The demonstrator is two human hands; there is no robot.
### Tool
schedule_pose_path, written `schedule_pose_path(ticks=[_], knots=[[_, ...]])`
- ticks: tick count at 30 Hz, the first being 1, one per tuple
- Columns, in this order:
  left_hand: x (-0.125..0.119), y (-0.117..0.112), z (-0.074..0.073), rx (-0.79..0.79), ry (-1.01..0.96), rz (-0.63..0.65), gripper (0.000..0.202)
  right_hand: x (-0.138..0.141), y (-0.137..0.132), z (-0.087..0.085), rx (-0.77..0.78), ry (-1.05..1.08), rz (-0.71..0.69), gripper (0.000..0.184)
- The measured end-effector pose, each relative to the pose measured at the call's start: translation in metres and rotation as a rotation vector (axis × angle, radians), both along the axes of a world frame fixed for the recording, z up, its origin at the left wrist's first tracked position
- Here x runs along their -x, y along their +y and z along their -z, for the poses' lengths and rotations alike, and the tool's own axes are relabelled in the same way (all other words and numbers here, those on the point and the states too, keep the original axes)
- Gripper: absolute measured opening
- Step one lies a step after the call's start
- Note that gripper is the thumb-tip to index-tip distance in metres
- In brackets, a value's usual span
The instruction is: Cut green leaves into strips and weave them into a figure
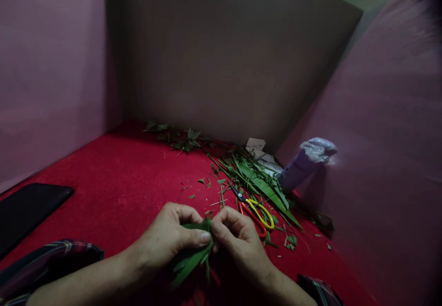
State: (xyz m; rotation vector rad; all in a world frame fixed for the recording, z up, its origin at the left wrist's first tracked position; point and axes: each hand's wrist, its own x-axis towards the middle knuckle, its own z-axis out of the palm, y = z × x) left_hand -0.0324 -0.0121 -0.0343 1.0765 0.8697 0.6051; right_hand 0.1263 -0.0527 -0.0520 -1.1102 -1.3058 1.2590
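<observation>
My left hand [172, 232] pinches a folded long green leaf [193, 262] between thumb and forefinger, low in the middle of the view. The leaf hangs downward from the grip, with a narrow strip dangling beside it. Pressed against the leaf's upper end, my right hand [236, 234] has thumb and forefinger closed; what lies between these fingertips is hidden. Just beyond the right hand lies a pair of scissors [255, 211] with one yellow and one red handle, blades pointing away to the left.
A pile of long green leaves [255, 179] covers the right side of the red cloth [120, 177]. Leaf scraps [188, 142] run along the back. A purple container topped with clear plastic [300, 165] leans by the right wall. At far left lies a flat black object [32, 209].
</observation>
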Motion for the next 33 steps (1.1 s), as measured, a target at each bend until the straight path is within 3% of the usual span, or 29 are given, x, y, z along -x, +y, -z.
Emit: schedule_pose_path(ticks=[5, 10, 15, 22, 29, 33], knots=[[0.0, 0.001, -0.002, 0.026, 0.022, 0.012, 0.025, -0.001, 0.002, -0.002, -0.058, -0.017, 0.047, 0.023], [-0.001, 0.0, 0.003, 0.001, 0.03, 0.046, 0.025, 0.001, 0.001, -0.001, 0.015, -0.011, 0.056, 0.02], [-0.001, 0.001, 0.008, -0.054, 0.078, 0.037, 0.024, 0.006, -0.002, 0.0, 0.024, -0.055, 0.156, 0.021], [-0.003, -0.002, 0.004, -0.03, 0.054, 0.038, 0.026, 0.005, 0.001, 0.001, 0.02, -0.034, 0.114, 0.022], [-0.008, -0.013, 0.005, -0.324, 0.152, -0.095, 0.022, 0.013, -0.005, 0.0, -0.008, -0.068, 0.242, 0.021], [-0.009, -0.014, 0.001, -0.291, 0.136, -0.087, 0.022, 0.013, -0.003, 0.0, -0.004, -0.042, 0.227, 0.022]])
